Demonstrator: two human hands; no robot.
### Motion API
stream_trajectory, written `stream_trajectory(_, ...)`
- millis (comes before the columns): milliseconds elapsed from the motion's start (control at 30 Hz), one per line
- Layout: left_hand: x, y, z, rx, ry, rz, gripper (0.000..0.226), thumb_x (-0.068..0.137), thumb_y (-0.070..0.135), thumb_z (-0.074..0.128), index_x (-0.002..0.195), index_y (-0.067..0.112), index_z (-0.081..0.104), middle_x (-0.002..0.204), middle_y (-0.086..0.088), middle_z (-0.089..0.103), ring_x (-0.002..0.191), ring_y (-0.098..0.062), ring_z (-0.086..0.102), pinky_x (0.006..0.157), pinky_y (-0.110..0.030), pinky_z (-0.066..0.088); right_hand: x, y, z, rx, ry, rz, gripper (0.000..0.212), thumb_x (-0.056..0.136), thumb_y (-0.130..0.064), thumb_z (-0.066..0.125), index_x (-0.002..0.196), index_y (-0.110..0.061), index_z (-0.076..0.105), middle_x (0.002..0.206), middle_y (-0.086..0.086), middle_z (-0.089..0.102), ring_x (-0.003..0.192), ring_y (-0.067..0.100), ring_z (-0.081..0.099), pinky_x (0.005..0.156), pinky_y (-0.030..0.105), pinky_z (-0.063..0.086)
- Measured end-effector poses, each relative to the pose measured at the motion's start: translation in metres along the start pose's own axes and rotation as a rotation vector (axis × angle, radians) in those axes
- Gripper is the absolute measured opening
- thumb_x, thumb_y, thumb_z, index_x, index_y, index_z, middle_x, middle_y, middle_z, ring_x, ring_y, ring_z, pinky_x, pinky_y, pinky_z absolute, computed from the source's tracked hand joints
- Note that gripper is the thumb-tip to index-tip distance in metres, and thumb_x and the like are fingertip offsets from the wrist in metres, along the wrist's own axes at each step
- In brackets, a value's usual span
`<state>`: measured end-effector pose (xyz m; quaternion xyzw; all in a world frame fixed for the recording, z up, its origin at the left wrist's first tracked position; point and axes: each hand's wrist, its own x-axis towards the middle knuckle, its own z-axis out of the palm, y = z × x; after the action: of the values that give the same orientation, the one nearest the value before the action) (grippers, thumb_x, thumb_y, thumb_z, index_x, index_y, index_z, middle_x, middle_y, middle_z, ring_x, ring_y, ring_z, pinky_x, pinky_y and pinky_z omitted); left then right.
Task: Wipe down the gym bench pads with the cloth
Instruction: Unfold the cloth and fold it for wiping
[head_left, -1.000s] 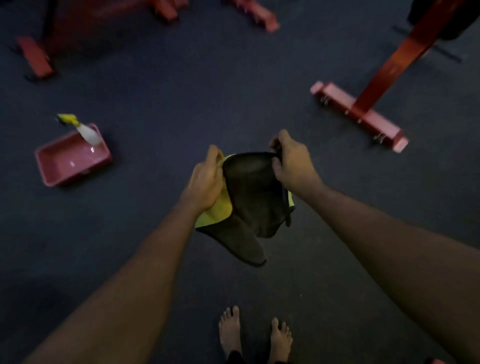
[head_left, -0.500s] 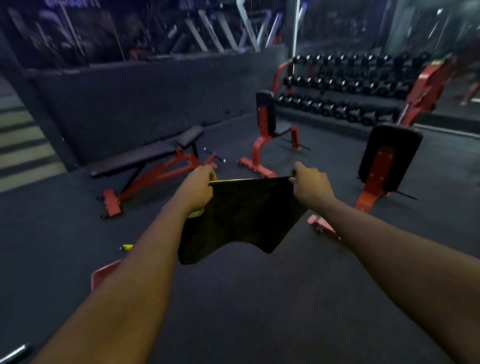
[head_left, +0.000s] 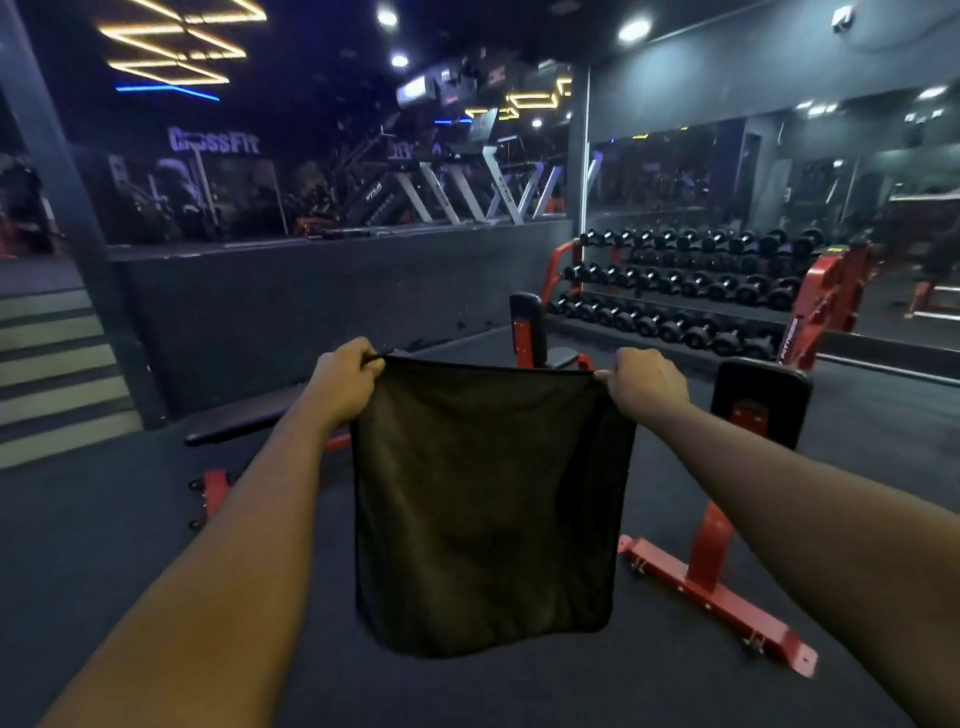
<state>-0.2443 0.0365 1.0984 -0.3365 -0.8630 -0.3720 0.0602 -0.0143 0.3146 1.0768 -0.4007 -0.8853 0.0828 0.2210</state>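
Head view. Your left hand (head_left: 340, 382) and right hand (head_left: 644, 382) were raised in front of you, well apart, each gripping one top corner of the dark cloth (head_left: 488, 509). The cloth hung spread flat between them in the air, its lower edge free above the floor (head_left: 104, 545) and apart from every pad. The fingertips of both hands were curled behind the hem and could not be seen.

The cloth covered the middle of the scene. To its left the flat bench pad (head_left: 244, 415) ran outward; its near end and most of its red frame were hidden by your left forearm and the cloth. Above the cloth's top edge only the upper part of an upright back pad (head_left: 524, 322) showed. Just beyond your right wrist a second upright pad (head_left: 761, 400) stood on a red post, its lower corner crossed by your right forearm. The post's base foot (head_left: 717, 587) lay on the floor beside the cloth's right edge.

Behind, the dumbbell rack (head_left: 691, 291) stood against a mirror (head_left: 779, 171), its weights dim and blurred. The stairs (head_left: 57, 374) were cut off by the left frame edge, and the machines on the raised level were too dark to make out
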Motion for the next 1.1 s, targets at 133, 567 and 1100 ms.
stream_trajectory(133, 0.002, 0.019, -0.001, 0.034, 0.116, -0.06, 0.017, 0.094, 0.024, 0.063, 0.098, 0.009, 0.069, 0.104, -0.018, 0.064, 0.092, -0.031, 0.061, 0.084, -0.034, 0.05, 0.009, -0.015, -0.01, 0.351, -0.072, 0.162, 0.025, 0.092, -0.028, 0.07, 0.084, -0.009, 0.057, 0.087, 0.016, 0.066, 0.074, 0.031, 0.066, 0.062, 0.037, 0.058)
stream_trajectory(567, -0.036, 0.082, 0.009, -0.268, -0.308, 0.036, 0.022, 0.102, 0.014, 0.048, 0.095, 0.002, 0.064, 0.087, -0.015, 0.069, 0.066, -0.018, 0.072, 0.059, -0.033, 0.06, -0.027, -0.103, -0.012, 1.064, -0.545, -0.292, 0.024, 0.097, 0.015, 0.047, 0.113, -0.003, 0.053, 0.094, 0.02, 0.069, 0.077, 0.025, 0.074, 0.069, 0.033, 0.063)
stream_trajectory(1100, -0.04, 0.068, 0.0, -0.301, -0.565, -0.017, 0.016, 0.096, 0.006, 0.056, 0.106, 0.001, 0.067, 0.093, -0.017, 0.074, 0.084, -0.028, 0.075, 0.077, -0.049, 0.061, -0.043, -0.104, 0.02, 0.779, -0.12, -0.488, 0.023, 0.066, -0.017, 0.093, 0.074, -0.019, 0.072, 0.076, -0.007, 0.065, 0.067, 0.0, 0.059, 0.061, 0.015, 0.049)
